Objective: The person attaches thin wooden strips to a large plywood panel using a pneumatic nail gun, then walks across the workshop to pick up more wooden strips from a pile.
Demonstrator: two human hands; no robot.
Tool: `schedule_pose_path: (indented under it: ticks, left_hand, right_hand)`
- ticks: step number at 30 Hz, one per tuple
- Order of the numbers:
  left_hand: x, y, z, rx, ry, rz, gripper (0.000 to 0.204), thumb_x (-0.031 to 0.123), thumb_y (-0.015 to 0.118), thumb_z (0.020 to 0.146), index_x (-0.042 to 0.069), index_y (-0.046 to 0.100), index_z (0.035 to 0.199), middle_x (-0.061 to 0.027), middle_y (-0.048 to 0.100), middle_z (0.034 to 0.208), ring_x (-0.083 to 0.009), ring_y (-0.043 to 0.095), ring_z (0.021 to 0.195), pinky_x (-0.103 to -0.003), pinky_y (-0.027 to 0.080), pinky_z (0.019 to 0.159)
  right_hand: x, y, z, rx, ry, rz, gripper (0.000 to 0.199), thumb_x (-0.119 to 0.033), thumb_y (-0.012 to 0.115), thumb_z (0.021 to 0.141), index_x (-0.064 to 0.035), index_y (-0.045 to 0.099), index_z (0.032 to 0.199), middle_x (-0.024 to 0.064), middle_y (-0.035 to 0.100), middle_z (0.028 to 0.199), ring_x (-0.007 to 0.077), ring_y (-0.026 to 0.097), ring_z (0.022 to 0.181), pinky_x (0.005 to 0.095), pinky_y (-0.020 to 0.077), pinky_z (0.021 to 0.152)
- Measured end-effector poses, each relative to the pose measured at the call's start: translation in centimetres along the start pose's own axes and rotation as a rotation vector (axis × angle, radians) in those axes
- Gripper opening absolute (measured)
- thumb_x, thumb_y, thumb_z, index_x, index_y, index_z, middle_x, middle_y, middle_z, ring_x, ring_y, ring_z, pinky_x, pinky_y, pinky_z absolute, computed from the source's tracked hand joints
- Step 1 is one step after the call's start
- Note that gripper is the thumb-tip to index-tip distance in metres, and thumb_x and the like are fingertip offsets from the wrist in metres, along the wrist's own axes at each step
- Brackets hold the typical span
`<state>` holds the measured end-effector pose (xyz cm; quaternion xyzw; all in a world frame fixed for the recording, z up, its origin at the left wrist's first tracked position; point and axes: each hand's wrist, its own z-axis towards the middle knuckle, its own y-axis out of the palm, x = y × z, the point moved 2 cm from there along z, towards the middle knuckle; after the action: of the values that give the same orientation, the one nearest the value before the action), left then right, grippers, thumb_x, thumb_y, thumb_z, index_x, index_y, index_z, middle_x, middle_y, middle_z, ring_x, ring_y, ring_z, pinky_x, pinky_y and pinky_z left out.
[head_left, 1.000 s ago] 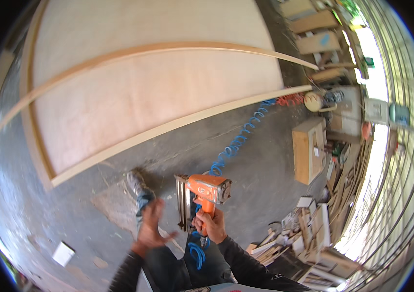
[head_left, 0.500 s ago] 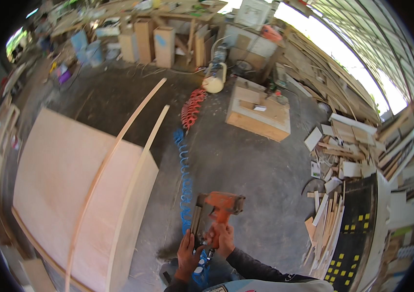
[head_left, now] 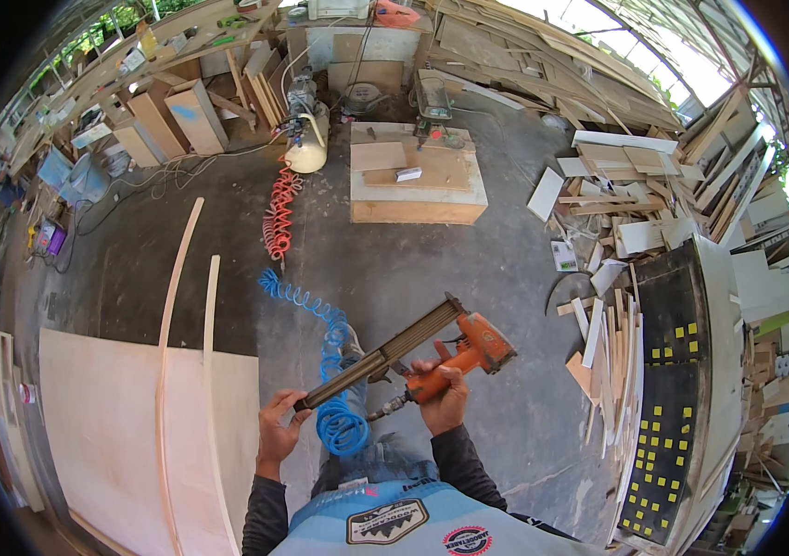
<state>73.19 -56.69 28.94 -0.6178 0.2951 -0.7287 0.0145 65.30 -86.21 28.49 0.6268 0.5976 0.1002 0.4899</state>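
Note:
An orange pneumatic nail gun [head_left: 485, 345] lies slantwise in front of me, its head to the right. My right hand [head_left: 445, 400] is wrapped round its handle, near the metal hose coupling. The long dark magazine [head_left: 383, 356] slopes down to the left, where my left hand [head_left: 279, 428] pinches its rear end between thumb and fingers. From the coupling, a coiled blue air hose [head_left: 343, 432] loops under the magazine and runs off across the floor. Whether nails sit inside the magazine cannot be seen.
Left of me stands a large pale plywood panel [head_left: 102, 408] with two long thin strips [head_left: 168, 324] across it. Ahead, a red coiled hose [head_left: 279, 218] leads to a cream compressor tank [head_left: 307, 153], beside a low wooden box [head_left: 418, 206]. Wood offcuts [head_left: 610, 371] pile up at right.
The nail gun has swung from upright to a slant, its head moving right. My left hand has moved left to the magazine's rear end. The view has turned to the right.

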Motion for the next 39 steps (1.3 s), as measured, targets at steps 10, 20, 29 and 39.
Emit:
schedule_pose_path:
  ticks: [10, 20, 29, 39]
  left_hand:
    - [-13.1, 6.6, 21.9, -0.364, -0.139, 0.005, 0.036, 0.015, 0.08, 0.079, 0.001, 0.074, 0.112, -0.0146, 0.074, 0.107, -0.028, 0.07, 0.103, -0.039, 0.054, 0.092]
    - [-23.0, 20.1, 51.5, -0.089, -0.59, -0.292, 0.02, 0.018, 0.072, 0.091, -0.001, 0.073, 0.098, -0.0093, 0.073, 0.085, -0.0174, 0.071, 0.07, -0.032, 0.056, 0.066]
    - [-31.4, 39.7, 69.6, 0.033, -0.793, -0.401, 0.017, 0.016, 0.071, 0.09, -0.001, 0.068, 0.095, -0.0084, 0.072, 0.083, -0.0173, 0.071, 0.067, -0.03, 0.056, 0.06]
    - [-45.1, 49.6, 78.2, 0.145, -0.837, -0.044, 0.02, 0.007, 0.075, 0.085, -0.006, 0.068, 0.098, -0.0139, 0.073, 0.084, -0.0199, 0.072, 0.071, -0.03, 0.057, 0.061]
  right_hand:
    - [3.5, -7.1, 16.5, 0.215, 0.145, 0.318, 0.035, 0.011, 0.057, 0.068, -0.0096, 0.059, 0.096, 0.0097, 0.064, 0.092, 0.0304, 0.063, 0.105, 0.059, 0.0384, 0.116]
    - [3.0, -9.0, 31.7, 0.223, 0.037, 0.247, 0.039, 0.016, 0.055, 0.067, -0.0114, 0.062, 0.095, 0.0183, 0.067, 0.127, 0.0375, 0.052, 0.136, 0.059, 0.025, 0.127]
    - [3.3, -13.5, 44.5, 0.298, 0.131, 0.084, 0.039, 0.016, 0.056, 0.066, -0.008, 0.06, 0.097, 0.0181, 0.067, 0.127, 0.0371, 0.052, 0.137, 0.0589, 0.0295, 0.124]
    - [-0.2, -10.3, 49.4, 0.449, 0.298, 0.061, 0.038, 0.015, 0.061, 0.068, -0.0078, 0.06, 0.098, 0.0171, 0.068, 0.123, 0.037, 0.055, 0.134, 0.0632, 0.0306, 0.122]
